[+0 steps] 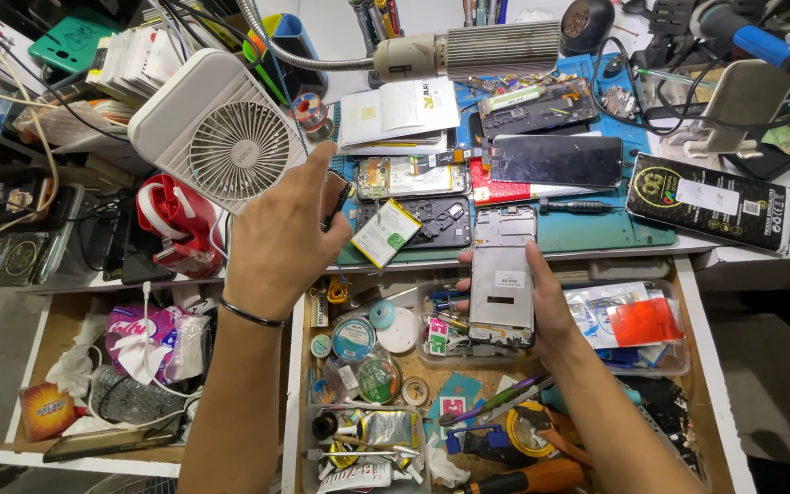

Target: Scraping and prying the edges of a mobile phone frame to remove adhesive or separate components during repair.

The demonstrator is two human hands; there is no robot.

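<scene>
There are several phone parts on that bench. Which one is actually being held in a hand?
The silvery phone frame, held upright in the right hand over the open drawer. The other opened phones, like the dark one, lie flat on the blue mat.

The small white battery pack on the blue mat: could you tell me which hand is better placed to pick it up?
Probably the left. The left hand is raised right beside the battery pack, with only a small dark tool in its grip. The right hand is occupied holding the grey phone frame over the open drawer.
</scene>
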